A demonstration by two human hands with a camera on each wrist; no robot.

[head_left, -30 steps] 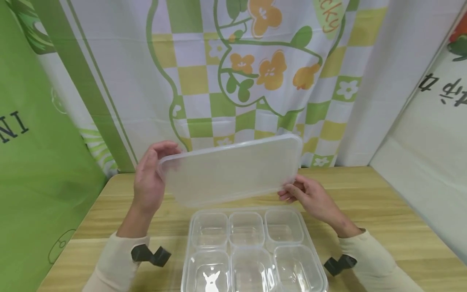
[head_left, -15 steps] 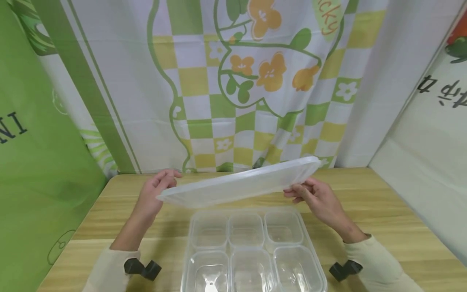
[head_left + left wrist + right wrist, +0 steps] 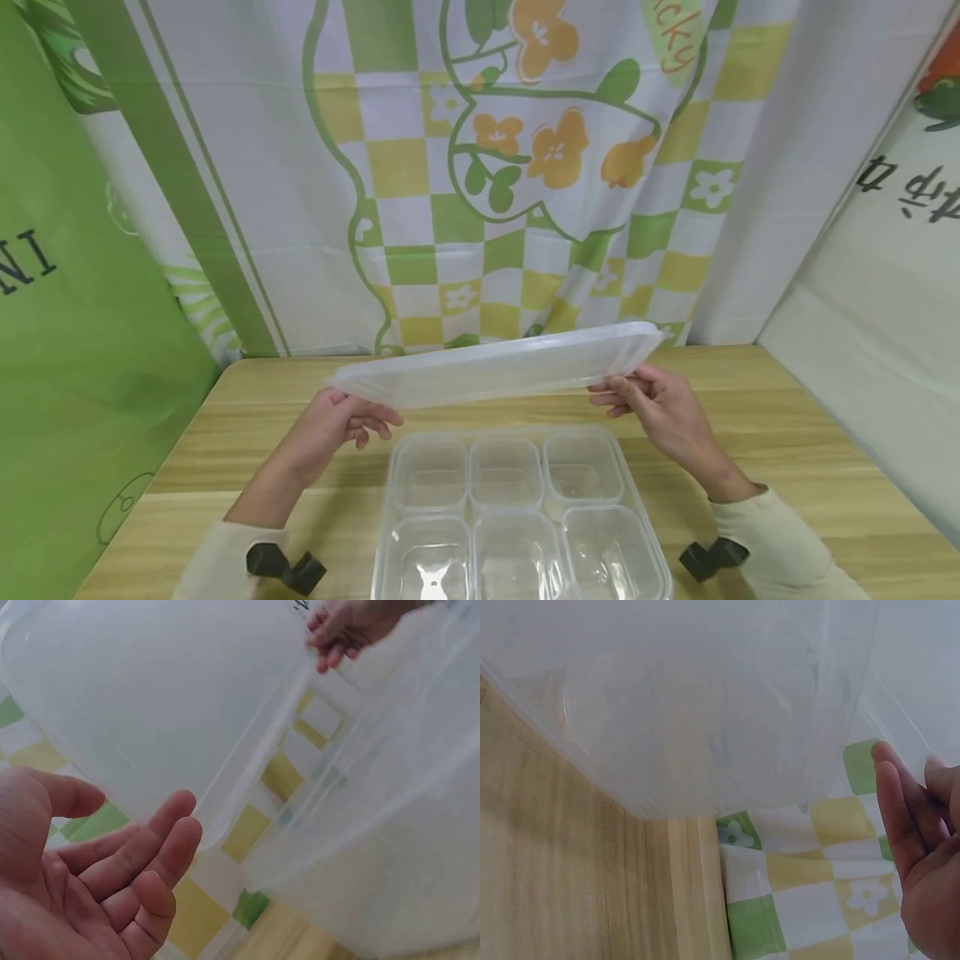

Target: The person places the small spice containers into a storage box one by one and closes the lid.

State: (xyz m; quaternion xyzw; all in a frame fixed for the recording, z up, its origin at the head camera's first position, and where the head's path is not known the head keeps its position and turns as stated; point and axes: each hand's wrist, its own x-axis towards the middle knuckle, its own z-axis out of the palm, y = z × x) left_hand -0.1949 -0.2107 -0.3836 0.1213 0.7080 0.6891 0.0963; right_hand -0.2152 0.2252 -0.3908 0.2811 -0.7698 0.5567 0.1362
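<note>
A frosted, translucent plastic lid [image 3: 495,367] is held up at a tilt above the far end of a clear storage box [image 3: 383,542]. My right hand [image 3: 660,412] pinches the lid's near right corner between thumb and fingers. At the other end, my left hand [image 3: 337,429] is under the lid's left edge, palm turned up and fingers loosely bent. In the left wrist view its fingertips [image 3: 180,806] come right at the lid's corner, with nothing gripped. Inside the storage box sit several smaller clear containers in two rows, including one at the front right [image 3: 611,546].
The storage box stands on a wood-grain table [image 3: 750,417]. Behind it hangs a checked, flowered curtain [image 3: 420,208]. Green cloth [image 3: 82,358] borders the left side and white cloth [image 3: 877,333] the right. Black wrist mounts [image 3: 285,568] stick out from both sleeves.
The lid has tipped from steep to nearly edge-on. My left hand has dropped from beside its left end to beneath that edge, while the right hand keeps its pinch, slightly farther right.
</note>
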